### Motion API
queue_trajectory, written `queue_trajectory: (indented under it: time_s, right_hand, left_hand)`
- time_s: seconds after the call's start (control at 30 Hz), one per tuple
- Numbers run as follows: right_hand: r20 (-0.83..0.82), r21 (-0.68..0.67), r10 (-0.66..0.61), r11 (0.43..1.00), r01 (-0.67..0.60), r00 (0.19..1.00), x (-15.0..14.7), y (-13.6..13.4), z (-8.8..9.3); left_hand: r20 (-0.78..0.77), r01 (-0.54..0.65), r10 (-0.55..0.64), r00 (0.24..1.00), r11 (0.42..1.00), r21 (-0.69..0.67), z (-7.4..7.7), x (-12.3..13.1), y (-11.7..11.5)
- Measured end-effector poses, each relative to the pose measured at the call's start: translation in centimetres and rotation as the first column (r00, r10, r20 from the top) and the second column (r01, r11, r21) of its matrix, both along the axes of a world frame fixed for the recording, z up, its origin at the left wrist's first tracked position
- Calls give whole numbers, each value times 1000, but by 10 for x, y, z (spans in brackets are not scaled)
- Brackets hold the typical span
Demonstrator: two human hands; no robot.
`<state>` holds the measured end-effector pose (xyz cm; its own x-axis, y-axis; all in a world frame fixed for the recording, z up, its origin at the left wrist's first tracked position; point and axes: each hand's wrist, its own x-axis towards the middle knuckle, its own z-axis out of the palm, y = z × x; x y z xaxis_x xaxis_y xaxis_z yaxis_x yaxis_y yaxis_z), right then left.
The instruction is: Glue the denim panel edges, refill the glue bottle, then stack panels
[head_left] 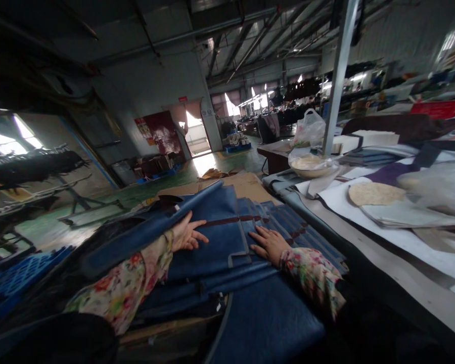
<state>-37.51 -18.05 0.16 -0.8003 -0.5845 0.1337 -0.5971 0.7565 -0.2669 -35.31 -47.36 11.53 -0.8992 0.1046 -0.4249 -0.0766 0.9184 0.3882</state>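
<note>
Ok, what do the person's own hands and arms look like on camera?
The left hand and right hand are bare, without gloves. The left sleeve and right sleeve are pale with a floral print in reds, pinks and greens. Dark fabric shows further up the arms.

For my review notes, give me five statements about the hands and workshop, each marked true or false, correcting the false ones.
1. The right hand rests on blue pieces. True.
2. The right hand is clenched in a fist. False: its fingers are extended.
3. The left hand is beside a curled blue sheet. True.
4. The blue crate is at the picture's right edge. False: it is at the left.
5. A translucent bag appears left of the metal post. True.
</note>
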Motion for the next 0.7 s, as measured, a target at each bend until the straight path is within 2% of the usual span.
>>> queue_trajectory:
  time_s: [0.07,0.13,0.33,0.43,0.53,0.63,0.7]
  right_hand:
    - [6,4,-7,1000,7,1000,1,0,1]
    - [10,-3,-4,1000,4,1000,1,0,1]
    - [1,-7,-12,1000,12,1000,0,-1,-1]
    - [5,11,-9,1000,9,1000,0,-1,-1]
    - [5,13,-2,1000,2,1000,0,0,1]
    - [11,-1,0,1000,0,1000,2,0,2]
    - [14,-8,4,1000,-4,1000,2,0,2]
  left_hand:
    - [45,-53,52,998,998,17,-1,-4,3]
    - [-15,-36,35,999,996,-77,-3,-4,10]
    - [-187,153,-226,956,928,-339,1,-6,39]
    - [-228,184,-308,924,879,-439,4,-26,51]
    - [-241,174,-335,911,841,-512,1,-52,59]
    - [-246,157,-329,912,834,-529,-4,-75,59]
    - [-283,118,-302,910,845,-522,-2,-88,51]
